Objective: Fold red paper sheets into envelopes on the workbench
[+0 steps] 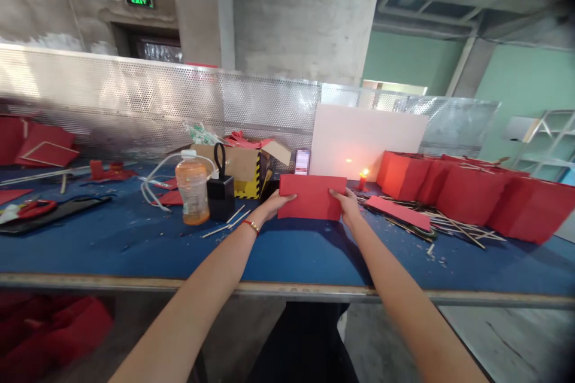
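A flat red rectangular paper piece is held upright just above the blue tabletop, facing me. My left hand grips its left edge, thumb on the near face and fingers behind. At the opposite edge, my right hand pinches it the same way; the fingers behind the paper are hidden. Behind the piece, a phone with a lit screen stands partly covered. A lit red candle burns just beyond my right hand.
An orange drink bottle and a black power bank stand left, before a cardboard box. Red paper bags, thin sticks and a red strip lie right. A white board leans behind. Red-handled scissors lie far left.
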Demonstrator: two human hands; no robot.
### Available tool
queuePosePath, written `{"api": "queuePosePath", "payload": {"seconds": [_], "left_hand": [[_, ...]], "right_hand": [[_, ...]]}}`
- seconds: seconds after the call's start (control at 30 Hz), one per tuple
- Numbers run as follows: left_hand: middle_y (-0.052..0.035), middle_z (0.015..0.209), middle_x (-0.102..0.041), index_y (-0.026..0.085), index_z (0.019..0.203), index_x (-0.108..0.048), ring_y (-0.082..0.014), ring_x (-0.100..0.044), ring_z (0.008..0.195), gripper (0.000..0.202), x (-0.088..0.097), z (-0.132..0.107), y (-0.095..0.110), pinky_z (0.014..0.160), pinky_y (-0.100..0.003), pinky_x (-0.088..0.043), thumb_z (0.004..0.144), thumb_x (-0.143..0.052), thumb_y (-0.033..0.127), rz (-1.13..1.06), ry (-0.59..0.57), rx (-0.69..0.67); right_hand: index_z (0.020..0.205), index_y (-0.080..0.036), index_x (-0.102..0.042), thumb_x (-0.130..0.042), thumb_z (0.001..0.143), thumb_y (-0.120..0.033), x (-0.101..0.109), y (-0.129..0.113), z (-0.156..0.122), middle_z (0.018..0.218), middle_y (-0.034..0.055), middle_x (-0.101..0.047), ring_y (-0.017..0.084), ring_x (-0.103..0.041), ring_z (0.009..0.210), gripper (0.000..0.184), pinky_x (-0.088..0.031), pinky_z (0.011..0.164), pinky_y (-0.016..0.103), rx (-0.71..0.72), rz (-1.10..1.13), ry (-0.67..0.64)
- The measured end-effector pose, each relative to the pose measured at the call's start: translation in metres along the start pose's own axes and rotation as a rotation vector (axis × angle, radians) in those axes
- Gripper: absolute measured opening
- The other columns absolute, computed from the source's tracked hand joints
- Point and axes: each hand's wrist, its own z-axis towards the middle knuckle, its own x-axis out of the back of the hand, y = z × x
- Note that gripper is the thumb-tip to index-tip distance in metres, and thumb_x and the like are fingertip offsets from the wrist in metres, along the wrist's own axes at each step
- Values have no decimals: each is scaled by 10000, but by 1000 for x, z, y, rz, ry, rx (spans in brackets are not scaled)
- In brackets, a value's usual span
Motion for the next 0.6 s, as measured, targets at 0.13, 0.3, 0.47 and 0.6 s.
{"api": "queuePosePath", "payload": {"seconds": [0.13, 0.3, 0.47, 0.6], "left_hand": [[-113, 955, -762, 137, 927, -734, -266, -715, 863, 641, 1, 1, -1, 921, -450, -514, 389, -947, 414, 0, 19, -44], [-133, 939, -764, 116, 922, -749, -294, -715, 868, 639, 7, -1, -2, 931, -481, -504, 377, -955, 378, 26, -8, -50], [-147, 988, -758, 114, 935, -754, -297, -713, 905, 628, 8, 0, -6, 939, -473, -503, 402, -949, 382, 32, -8, -68], [-143, 1007, -755, 120, 963, -748, -293, -712, 916, 651, 7, -1, -5, 924, -457, -513, 425, -935, 437, 24, 18, -99]], "right_hand": [[686, -218, -600, -881, 421, -332, 3, 2, 6, 680, -11, -708, 183, -660, 606, 403, -566, 607, 319, 72, 17, 93], [627, -220, -533, -898, 391, -343, 9, 6, 11, 605, -30, -673, 171, -647, 565, 452, -563, 573, 306, 33, 14, 95], [589, -214, -523, -915, 336, -307, 7, 5, 8, 592, -42, -667, 138, -624, 534, 476, -544, 523, 256, 1, 76, 151], [606, -212, -556, -915, 359, -306, 8, 7, 8, 608, -37, -676, 132, -631, 544, 446, -553, 544, 247, -17, 88, 123]]}}
